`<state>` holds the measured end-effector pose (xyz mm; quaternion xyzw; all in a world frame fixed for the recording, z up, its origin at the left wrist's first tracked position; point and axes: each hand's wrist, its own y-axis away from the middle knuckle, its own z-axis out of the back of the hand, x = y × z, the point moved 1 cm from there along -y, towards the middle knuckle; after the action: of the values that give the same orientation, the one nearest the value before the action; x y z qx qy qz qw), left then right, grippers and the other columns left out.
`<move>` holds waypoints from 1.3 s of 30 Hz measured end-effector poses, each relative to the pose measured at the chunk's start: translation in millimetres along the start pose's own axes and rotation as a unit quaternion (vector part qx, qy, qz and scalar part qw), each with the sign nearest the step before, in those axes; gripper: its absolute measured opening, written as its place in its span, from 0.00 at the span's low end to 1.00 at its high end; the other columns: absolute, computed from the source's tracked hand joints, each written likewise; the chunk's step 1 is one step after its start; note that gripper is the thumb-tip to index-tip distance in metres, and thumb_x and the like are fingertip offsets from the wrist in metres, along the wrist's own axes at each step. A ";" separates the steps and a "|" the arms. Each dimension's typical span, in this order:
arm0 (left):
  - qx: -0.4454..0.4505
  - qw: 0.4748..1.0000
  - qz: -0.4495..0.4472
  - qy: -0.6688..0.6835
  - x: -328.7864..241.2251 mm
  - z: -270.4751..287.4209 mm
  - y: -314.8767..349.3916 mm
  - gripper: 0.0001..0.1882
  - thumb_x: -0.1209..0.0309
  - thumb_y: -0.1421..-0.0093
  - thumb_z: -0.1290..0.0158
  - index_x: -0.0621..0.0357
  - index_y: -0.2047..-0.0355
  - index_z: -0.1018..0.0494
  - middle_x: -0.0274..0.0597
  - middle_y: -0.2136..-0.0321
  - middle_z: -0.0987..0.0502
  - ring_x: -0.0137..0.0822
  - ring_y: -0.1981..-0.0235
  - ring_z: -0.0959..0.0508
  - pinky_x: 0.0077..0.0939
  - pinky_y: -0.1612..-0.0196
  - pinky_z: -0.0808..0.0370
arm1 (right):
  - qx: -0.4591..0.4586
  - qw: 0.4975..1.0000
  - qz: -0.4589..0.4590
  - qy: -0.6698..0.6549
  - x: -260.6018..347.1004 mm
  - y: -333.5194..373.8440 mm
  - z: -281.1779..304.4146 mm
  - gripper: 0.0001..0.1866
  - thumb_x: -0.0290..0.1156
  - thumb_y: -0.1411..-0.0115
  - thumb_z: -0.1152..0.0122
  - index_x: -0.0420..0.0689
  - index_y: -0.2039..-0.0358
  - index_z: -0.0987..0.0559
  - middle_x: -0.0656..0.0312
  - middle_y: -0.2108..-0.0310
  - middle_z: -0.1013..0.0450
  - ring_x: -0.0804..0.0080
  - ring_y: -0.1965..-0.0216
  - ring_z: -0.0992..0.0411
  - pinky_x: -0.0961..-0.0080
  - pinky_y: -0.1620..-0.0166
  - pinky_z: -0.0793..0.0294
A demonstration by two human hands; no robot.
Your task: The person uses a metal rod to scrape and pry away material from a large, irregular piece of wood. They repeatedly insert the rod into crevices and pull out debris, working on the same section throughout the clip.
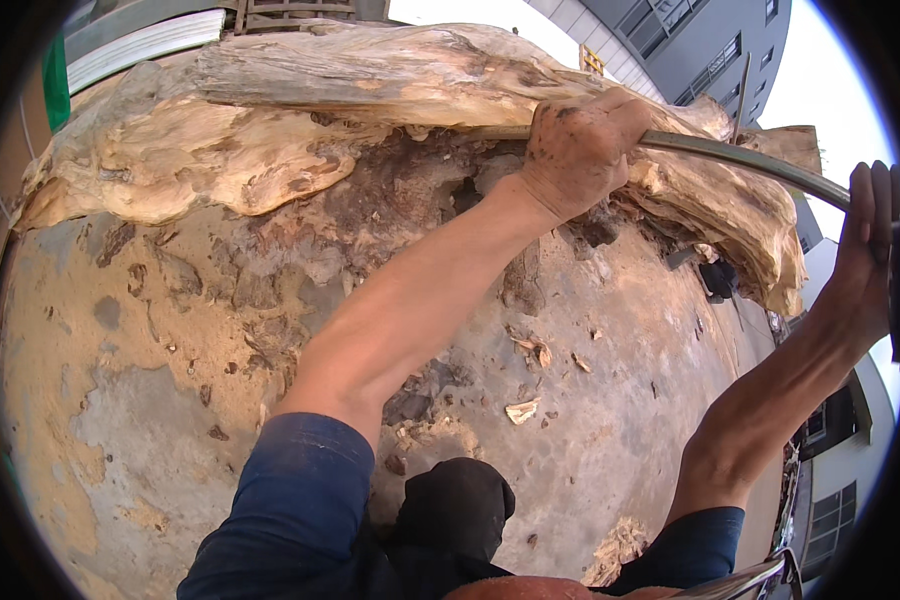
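Observation:
My left hand (582, 142), dirt-smudged, is closed around a long metal bar (740, 156). The bar's far-left end runs against the underside of a large stripped log (370, 75), where shadow and wood hide its tip. Farther right, my right hand (863, 235) is at the other end of the bar, its fingers seeming to wrap it near the picture's dark rim. The pale, twisted log lies across the far side of the ground, with a dark, crumbly hollow (400, 185) beneath its middle.
Wood chips (522, 411) and bark bits litter the sandy concrete ground (610, 470). A black object (718, 280) lies by the log's right end. My black shoe (455, 510) shows at the bottom. Grey buildings (660, 35) stand beyond; a green sheet (56, 80) hangs at left.

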<state>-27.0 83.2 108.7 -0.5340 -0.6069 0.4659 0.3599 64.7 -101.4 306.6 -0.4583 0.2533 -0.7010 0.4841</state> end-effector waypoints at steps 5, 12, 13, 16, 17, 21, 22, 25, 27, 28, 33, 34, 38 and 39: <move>0.109 0.993 0.028 0.027 -0.8 28.8 64.2 0.17 0.86 0.59 0.44 0.54 0.70 0.33 0.39 0.74 0.30 0.43 0.76 0.25 0.37 0.76 0.30 | -0.126 0.992 0.001 0.006 -8.6 64.1 -44.3 0.17 0.37 0.21 0.65 0.46 0.66 0.32 0.74 0.87 0.50 0.82 0.87 0.53 0.81 0.82 0.45; 0.062 0.995 -0.051 0.050 -38.8 30.7 35.1 0.15 0.81 0.60 0.39 0.54 0.74 0.33 0.35 0.72 0.29 0.35 0.76 0.28 0.31 0.78 0.30 | -0.153 0.983 0.105 0.001 53.4 124.1 -34.9 0.12 0.22 0.30 0.55 0.48 0.73 0.32 0.74 0.89 0.41 0.82 0.88 0.44 0.82 0.83 0.44; 0.062 0.995 -0.058 0.048 -39.5 26.3 31.8 0.15 0.81 0.60 0.39 0.54 0.74 0.33 0.35 0.72 0.29 0.36 0.76 0.28 0.31 0.78 0.30 | -0.140 0.983 0.115 -0.006 58.4 122.8 -33.3 0.13 0.22 0.31 0.54 0.49 0.75 0.33 0.74 0.88 0.41 0.82 0.88 0.45 0.82 0.81 0.45; 0.050 0.995 -0.079 0.042 -39.1 21.1 21.5 0.15 0.80 0.60 0.39 0.54 0.73 0.32 0.36 0.73 0.29 0.37 0.76 0.27 0.31 0.78 0.29 | -0.123 0.982 0.134 -0.049 69.9 130.8 -27.0 0.15 0.24 0.33 0.57 0.52 0.78 0.40 0.73 0.86 0.50 0.82 0.87 0.57 0.82 0.72 0.50; 0.046 0.995 -0.079 0.040 -38.3 20.1 19.8 0.15 0.80 0.60 0.39 0.54 0.73 0.32 0.36 0.73 0.29 0.37 0.76 0.27 0.31 0.78 0.29 | -0.160 0.977 0.131 -0.046 80.5 143.2 -15.7 0.16 0.23 0.34 0.57 0.52 0.79 0.41 0.73 0.85 0.53 0.82 0.86 0.58 0.83 0.68 0.48; 0.034 0.995 -0.088 0.038 -35.5 20.4 14.7 0.15 0.79 0.61 0.39 0.54 0.74 0.32 0.36 0.74 0.29 0.37 0.76 0.26 0.32 0.78 0.28 | -0.232 0.960 0.154 0.035 78.2 155.8 -4.4 0.16 0.22 0.34 0.55 0.51 0.79 0.38 0.73 0.87 0.50 0.82 0.87 0.57 0.81 0.71 0.49; 0.032 0.995 -0.091 0.040 -34.3 20.6 14.9 0.15 0.79 0.61 0.39 0.53 0.74 0.32 0.36 0.74 0.29 0.37 0.76 0.26 0.32 0.78 0.28 | -0.236 0.959 0.153 0.043 76.8 157.0 -3.7 0.15 0.21 0.34 0.55 0.51 0.79 0.37 0.73 0.88 0.50 0.82 0.88 0.56 0.81 0.72 0.49; 0.021 0.994 -0.102 0.043 -19.8 17.2 19.7 0.15 0.79 0.61 0.39 0.53 0.74 0.32 0.36 0.74 0.29 0.38 0.76 0.26 0.31 0.78 0.29 | -0.248 0.955 0.151 0.061 66.5 147.6 -4.4 0.15 0.20 0.35 0.54 0.50 0.79 0.35 0.73 0.89 0.48 0.82 0.89 0.55 0.80 0.74 0.50; 0.035 0.994 -0.100 0.034 -7.2 19.0 18.7 0.14 0.79 0.60 0.40 0.53 0.75 0.33 0.36 0.74 0.29 0.38 0.76 0.27 0.31 0.78 0.29 | -0.265 0.953 0.141 0.047 50.4 134.2 -5.2 0.15 0.19 0.35 0.54 0.50 0.79 0.34 0.73 0.90 0.47 0.81 0.90 0.54 0.79 0.75 0.51; 0.039 0.994 -0.100 0.032 -4.3 17.9 17.7 0.14 0.78 0.60 0.40 0.53 0.75 0.33 0.36 0.74 0.29 0.38 0.76 0.27 0.31 0.78 0.30 | -0.274 0.951 0.139 0.041 47.8 129.3 -8.5 0.15 0.19 0.35 0.53 0.49 0.78 0.33 0.73 0.91 0.47 0.81 0.90 0.54 0.79 0.76 0.51; 0.056 0.992 -0.110 0.038 -7.4 24.3 29.5 0.09 0.74 0.52 0.41 0.51 0.77 0.32 0.33 0.75 0.29 0.34 0.78 0.28 0.29 0.80 0.28 | -0.176 0.975 0.124 -0.055 36.2 140.3 -45.6 0.13 0.25 0.35 0.49 0.50 0.78 0.34 0.74 0.92 0.47 0.83 0.91 0.56 0.78 0.77 0.55; 0.070 0.991 -0.110 0.038 -9.1 27.5 31.5 0.09 0.74 0.52 0.41 0.51 0.77 0.33 0.33 0.75 0.29 0.34 0.78 0.28 0.28 0.80 0.28 | -0.161 0.977 0.125 -0.063 35.3 147.3 -53.1 0.13 0.28 0.35 0.47 0.51 0.78 0.35 0.74 0.92 0.48 0.84 0.91 0.57 0.78 0.77 0.56; 0.073 0.988 -0.133 0.005 -5.0 28.3 36.1 0.10 0.70 0.52 0.41 0.50 0.79 0.34 0.34 0.74 0.29 0.32 0.78 0.29 0.24 0.81 0.30 | -0.265 0.943 0.199 0.019 41.6 174.4 -45.3 0.16 0.33 0.33 0.43 0.50 0.77 0.35 0.75 0.91 0.47 0.84 0.90 0.57 0.85 0.78 0.52; 0.060 0.990 -0.126 0.025 -7.7 26.3 34.9 0.10 0.71 0.53 0.42 0.50 0.79 0.35 0.34 0.75 0.32 0.32 0.78 0.31 0.25 0.81 0.32 | -0.251 0.928 0.226 0.161 44.7 175.2 -44.4 0.16 0.32 0.32 0.43 0.51 0.77 0.34 0.75 0.91 0.46 0.83 0.89 0.54 0.85 0.77 0.49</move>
<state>-39.4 70.7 67.8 -0.4422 -0.6310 0.4388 0.4623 98.5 -216.7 164.4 -0.3765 0.5919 -0.5513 0.4515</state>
